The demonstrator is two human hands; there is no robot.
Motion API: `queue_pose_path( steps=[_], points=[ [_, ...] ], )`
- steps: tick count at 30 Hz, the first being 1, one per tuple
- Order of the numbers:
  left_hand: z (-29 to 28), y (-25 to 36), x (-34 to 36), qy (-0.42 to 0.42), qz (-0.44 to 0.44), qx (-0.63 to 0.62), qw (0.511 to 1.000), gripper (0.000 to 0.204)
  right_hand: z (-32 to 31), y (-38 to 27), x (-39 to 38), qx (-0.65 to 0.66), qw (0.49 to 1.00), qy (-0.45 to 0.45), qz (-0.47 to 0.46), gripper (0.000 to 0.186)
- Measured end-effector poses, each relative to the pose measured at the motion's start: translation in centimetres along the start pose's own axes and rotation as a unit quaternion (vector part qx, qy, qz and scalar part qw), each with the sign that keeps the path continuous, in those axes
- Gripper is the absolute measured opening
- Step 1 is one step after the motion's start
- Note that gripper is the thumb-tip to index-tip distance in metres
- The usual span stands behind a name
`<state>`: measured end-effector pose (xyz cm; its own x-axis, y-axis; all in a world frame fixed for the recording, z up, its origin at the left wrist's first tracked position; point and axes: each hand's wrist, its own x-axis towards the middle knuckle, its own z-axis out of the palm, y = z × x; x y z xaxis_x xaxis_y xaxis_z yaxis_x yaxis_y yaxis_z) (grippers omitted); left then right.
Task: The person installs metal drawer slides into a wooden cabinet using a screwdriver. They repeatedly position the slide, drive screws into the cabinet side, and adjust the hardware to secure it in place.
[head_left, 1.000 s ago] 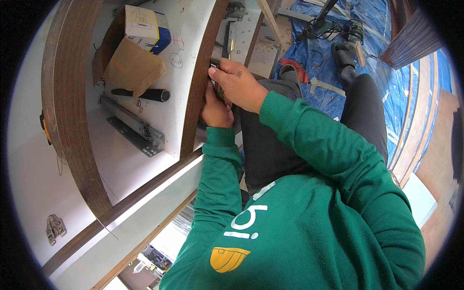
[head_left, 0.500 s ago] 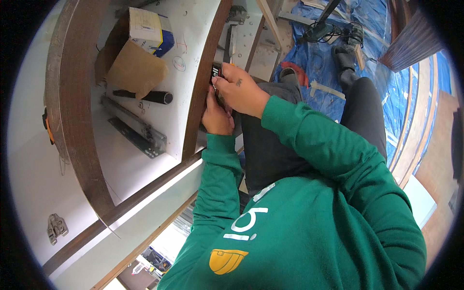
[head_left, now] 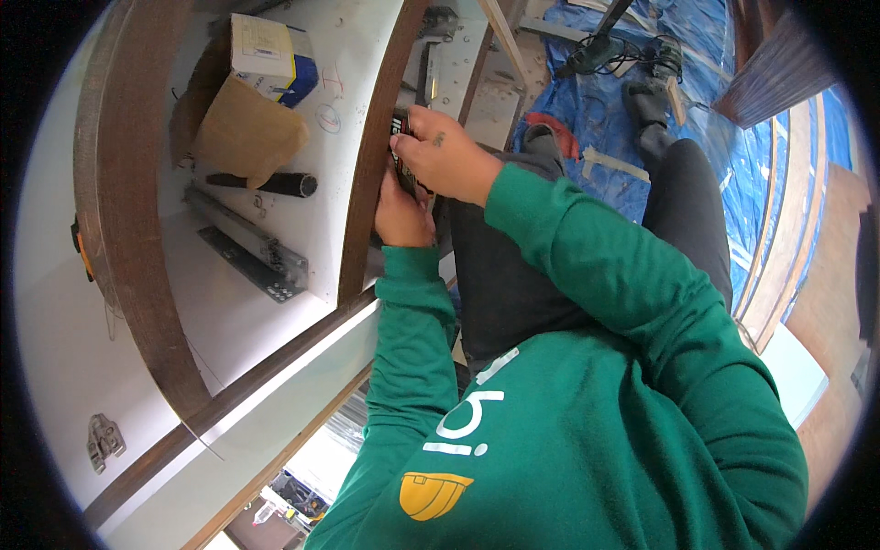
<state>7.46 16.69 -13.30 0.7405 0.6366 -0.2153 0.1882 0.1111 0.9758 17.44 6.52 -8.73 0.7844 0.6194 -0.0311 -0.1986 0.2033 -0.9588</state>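
Observation:
Against the dark brown edge of the cabinet panel [head_left: 371, 156], both of my hands are closed round a small dark object with pale and red markings [head_left: 401, 124]. My right hand [head_left: 445, 151] lies over it, with the thumb pressed on its face. Below and to the left, my left hand [head_left: 405, 215] grips its lower part. Fingers cover much of the object, so its exact kind cannot be made out.
Inside the white compartment lie a torn cardboard box [head_left: 252, 128], a black tube [head_left: 266, 182] and metal drawer slides [head_left: 247, 252]. A hinge [head_left: 104, 442] sits at lower left. Blue sheeting [head_left: 610, 197] covers the floor at right, with a corded power tool [head_left: 587, 60] on it.
Both hands and the dark object have shifted slightly left in the view, and so has the cabinet. The grip looks much the same.

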Motion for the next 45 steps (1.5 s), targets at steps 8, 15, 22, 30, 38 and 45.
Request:
queue_pose_path(
  steps=[8, 15, 22, 30, 38, 45],
  points=[
    [-0.9, 0.4, 0.6, -0.027, 0.074, 0.171, 0.982, 0.055, 0.3, -0.2, -0.1, 0.138, 0.989, -0.011, 0.061, 0.016],
    [0.5, 0.9, -1.4, 0.075, 0.08, 0.211, 0.971, 0.056, -0.5, 0.3, -1.5, 0.035, 0.997, -0.022, 0.063, 0.018],
    [0.1, -1.2, -0.6, 0.095, 0.191, 0.247, 0.945, 0.043, 1.0, 0.7, -1.0, -0.065, 0.985, 0.125, -0.1, 0.021],
    [0.2, -1.9, 0.8, 0.064, 0.177, 0.296, 0.936, 0.038, 0.3, -0.3, -0.2, -0.159, 0.976, 0.122, -0.082, 0.021],
    [5.9, 2.5, 0.5, 0.062, -0.021, -0.216, 0.974, 0.038, -2.6, -0.8, 1.9, -0.046, 0.993, 0.106, -0.036, 0.022],
    [4.8, 3.3, -3.3, 0.08, 0.057, -0.033, 0.995, 0.042, 1.1, 0.3, -2.0, 0.287, 0.957, 0.0, 0.05, 0.029]
  ],
)
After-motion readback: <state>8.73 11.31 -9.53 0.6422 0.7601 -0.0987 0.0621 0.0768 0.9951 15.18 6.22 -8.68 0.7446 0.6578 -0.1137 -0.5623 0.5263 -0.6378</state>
